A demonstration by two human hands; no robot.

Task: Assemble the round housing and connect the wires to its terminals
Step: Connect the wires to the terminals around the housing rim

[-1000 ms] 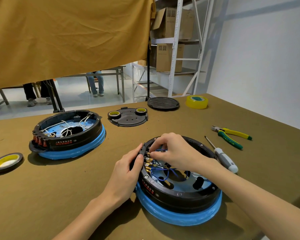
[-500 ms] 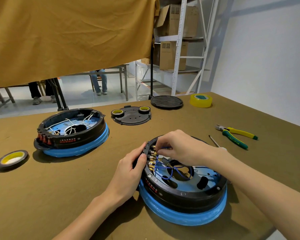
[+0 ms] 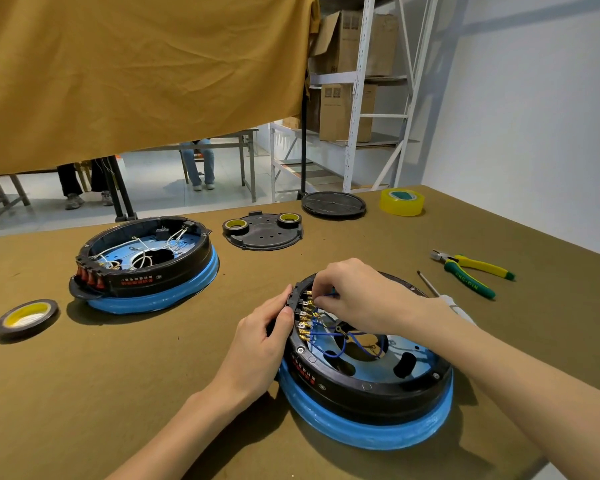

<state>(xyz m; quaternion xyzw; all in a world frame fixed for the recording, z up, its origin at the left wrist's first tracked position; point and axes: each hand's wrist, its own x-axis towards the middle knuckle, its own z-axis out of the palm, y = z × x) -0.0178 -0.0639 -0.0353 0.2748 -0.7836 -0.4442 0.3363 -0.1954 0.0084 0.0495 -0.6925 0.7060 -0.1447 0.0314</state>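
Wiring at the terminal row. Right hand curled over the far-left rim of the round housing, fingertips pinching the end of a blue wire right at the brass terminals. Left hand gripping the outside of the rim beside the same row, thumb on the black terminal block, bracing against the push.

To do well: keep the connector square to its tab, press straight along the tab, not sideways, likely until seated. Keep the bracing thumb directly opposite the pinch so the housing does not slide on the table. Watch slack in the blue loops trailing below and right of the pinch, toward the centre hole; avoid snagging neighbouring connectors. Cannot tell which tab is being fitted, the fingers hide it.

Housing resting on its blue base ring, directly beneath both hands. Further terminals just below the pinch, toward the wearer. Screwdriver just right of the right wrist; pliers beyond it, well apart from the grip. Second housing with white wires far to the left.
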